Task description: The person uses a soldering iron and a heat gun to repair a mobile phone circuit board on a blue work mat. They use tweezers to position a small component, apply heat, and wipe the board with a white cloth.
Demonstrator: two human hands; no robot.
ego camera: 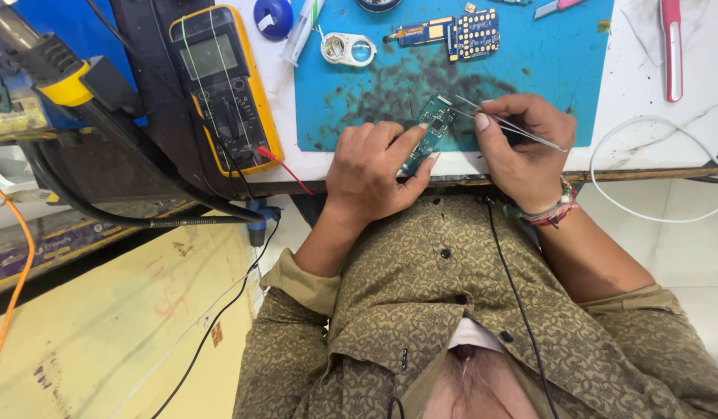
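Fingertips of the left hand (372, 171) pinch a small green circuit board (430, 133): index finger along its upper face, thumb under its lower end, both closed on it. The board sits tilted at the near edge of the blue work mat (452, 77), over the mat's dark smudged patch.

Right hand (525, 147): thumb and forefinger pressed together on a pair of thin metal tweezers (498, 120). Tweezer tips lie against the top end of the green board; whether they touch a component cannot be told. A bracelet of coloured threads (557, 209) circles that wrist.

Positions relative to the mat:
- Far edge, centre: a second board (456, 35), blue with a grid of gold pads.
- Just left of that board: a white-framed double magnifier (348, 50).
- Far left corner: a clear syringe (301, 35) lying across the mat's edge, and a round blue object with a white mark (273, 17).
- Left, off the mat: a yellow-cased multimeter (223, 85), grey screen, red probe lead (285, 169) running from its lower corner.
- Further left: a soldering tool with a yellow collar (60, 77).
- Right, off the mat: a pink-handled tool (672, 46) lying on the white table (653, 132), and a white cable (661, 194) looping over the table edge.

A black cable (522, 302) runs down the person's patterned olive shirt (421, 310).
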